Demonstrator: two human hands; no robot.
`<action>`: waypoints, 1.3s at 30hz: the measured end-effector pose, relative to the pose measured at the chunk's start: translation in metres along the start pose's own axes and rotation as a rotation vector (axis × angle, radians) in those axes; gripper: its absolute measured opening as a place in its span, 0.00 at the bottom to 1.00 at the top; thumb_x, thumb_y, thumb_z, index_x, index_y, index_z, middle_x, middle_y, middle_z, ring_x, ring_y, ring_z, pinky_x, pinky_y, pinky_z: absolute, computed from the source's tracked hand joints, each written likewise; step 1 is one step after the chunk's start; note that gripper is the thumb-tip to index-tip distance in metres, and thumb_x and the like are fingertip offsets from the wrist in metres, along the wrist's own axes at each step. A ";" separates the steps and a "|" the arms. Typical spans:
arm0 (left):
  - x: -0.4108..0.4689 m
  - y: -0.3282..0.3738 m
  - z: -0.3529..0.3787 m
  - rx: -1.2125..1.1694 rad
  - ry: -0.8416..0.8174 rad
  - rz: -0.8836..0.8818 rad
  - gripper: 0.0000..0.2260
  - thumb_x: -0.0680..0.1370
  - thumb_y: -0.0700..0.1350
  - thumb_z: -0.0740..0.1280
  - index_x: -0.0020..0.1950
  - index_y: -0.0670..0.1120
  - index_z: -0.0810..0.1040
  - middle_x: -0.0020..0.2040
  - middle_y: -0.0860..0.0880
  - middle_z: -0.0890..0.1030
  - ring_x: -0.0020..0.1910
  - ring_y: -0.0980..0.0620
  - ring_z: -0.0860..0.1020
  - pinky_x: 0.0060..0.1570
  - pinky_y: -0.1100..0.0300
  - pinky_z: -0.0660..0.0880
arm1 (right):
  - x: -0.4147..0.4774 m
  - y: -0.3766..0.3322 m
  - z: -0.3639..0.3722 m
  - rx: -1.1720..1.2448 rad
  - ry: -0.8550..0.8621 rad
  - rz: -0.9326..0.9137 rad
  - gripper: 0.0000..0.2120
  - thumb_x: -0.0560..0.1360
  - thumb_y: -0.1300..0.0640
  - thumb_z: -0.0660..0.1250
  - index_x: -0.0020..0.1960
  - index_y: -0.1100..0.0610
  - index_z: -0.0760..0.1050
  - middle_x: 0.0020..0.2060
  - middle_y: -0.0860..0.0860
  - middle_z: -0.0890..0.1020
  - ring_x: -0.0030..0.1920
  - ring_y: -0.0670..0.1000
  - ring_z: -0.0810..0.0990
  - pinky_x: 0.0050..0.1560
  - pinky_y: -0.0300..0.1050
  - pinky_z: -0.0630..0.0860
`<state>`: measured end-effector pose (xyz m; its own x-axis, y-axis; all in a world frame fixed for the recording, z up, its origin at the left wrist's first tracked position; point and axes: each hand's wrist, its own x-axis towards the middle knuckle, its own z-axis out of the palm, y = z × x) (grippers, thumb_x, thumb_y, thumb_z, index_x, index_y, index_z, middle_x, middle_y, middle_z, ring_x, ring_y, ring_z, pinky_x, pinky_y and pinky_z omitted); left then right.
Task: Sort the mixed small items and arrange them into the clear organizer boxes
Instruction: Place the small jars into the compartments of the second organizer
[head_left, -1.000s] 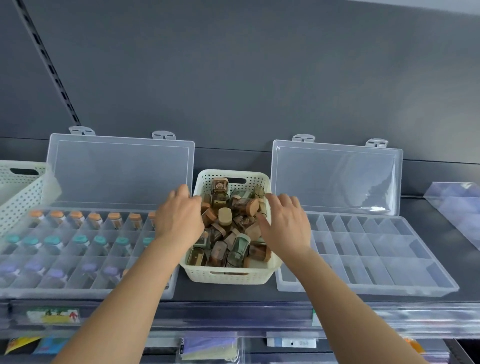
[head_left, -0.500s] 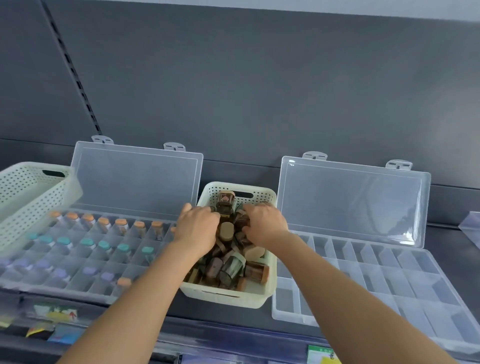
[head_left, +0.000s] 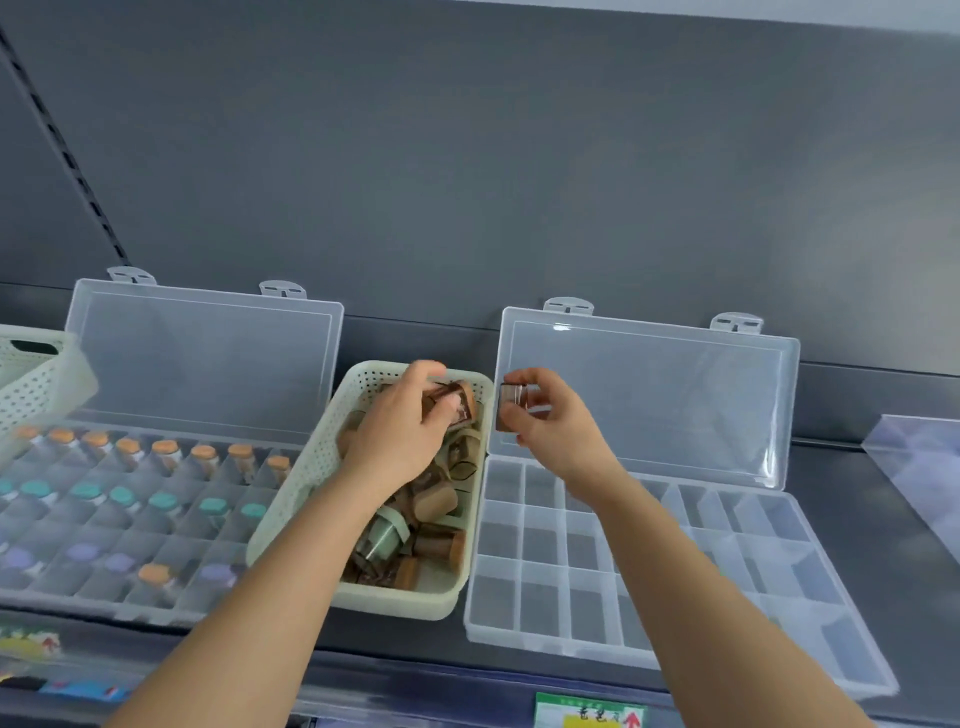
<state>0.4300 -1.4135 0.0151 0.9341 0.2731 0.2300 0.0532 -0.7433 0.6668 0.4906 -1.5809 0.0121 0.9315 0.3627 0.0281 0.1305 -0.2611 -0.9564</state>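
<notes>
**Step in hand: picking bottles from the basket for the empty organizer.**

- The right hand (head_left: 550, 423) has fingers and thumb curled round a small dark bottle (head_left: 511, 408), carried just above the far-left cells of the right organizer box (head_left: 540, 545).
- The left hand (head_left: 397, 434) pinches a brown-capped bottle (head_left: 457, 402) at its fingertips, over the far end of the perforated basket (head_left: 306, 483).

**Recommendation:**
- Set the dark bottle upright in the cell directly under the fingertips.
- Keep one kind per row, as in the left organizer box (head_left: 98, 587) with its colour-capped vials (head_left: 165, 448).
- Lift the left bottle straight up so that neighbouring bottles are not dragged out.

**Not verifiable:**
- The dark bottle's cap sits inside the palm.
- The basket contents under the left forearm are hidden.
- Motion blur obscures the labels.
- The left organizer is cut off at the frame edge.
</notes>
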 end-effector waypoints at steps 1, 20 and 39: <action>0.000 0.006 0.005 0.002 -0.027 0.011 0.15 0.80 0.51 0.61 0.66 0.53 0.70 0.63 0.53 0.77 0.61 0.51 0.75 0.58 0.54 0.73 | -0.002 0.004 -0.008 0.015 0.006 0.012 0.10 0.74 0.60 0.68 0.54 0.50 0.76 0.44 0.50 0.80 0.42 0.49 0.84 0.47 0.44 0.80; -0.008 0.046 0.043 0.523 -0.288 0.122 0.19 0.74 0.52 0.69 0.60 0.52 0.66 0.54 0.51 0.76 0.50 0.51 0.73 0.42 0.56 0.70 | -0.028 0.051 -0.040 -0.556 -0.089 -0.245 0.18 0.69 0.59 0.70 0.58 0.54 0.78 0.48 0.53 0.79 0.49 0.55 0.79 0.49 0.48 0.76; 0.003 0.030 0.053 0.851 -0.372 0.403 0.19 0.73 0.60 0.67 0.56 0.49 0.80 0.46 0.52 0.65 0.56 0.48 0.65 0.55 0.52 0.61 | -0.018 0.043 -0.035 -0.913 -0.205 -0.156 0.14 0.72 0.50 0.68 0.56 0.53 0.79 0.50 0.51 0.79 0.53 0.53 0.76 0.53 0.48 0.77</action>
<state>0.4527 -1.4679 -0.0019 0.9810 -0.1939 -0.0063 -0.1921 -0.9662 -0.1717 0.4917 -1.6295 -0.0197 0.8145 0.5801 0.0023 0.5447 -0.7634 -0.3472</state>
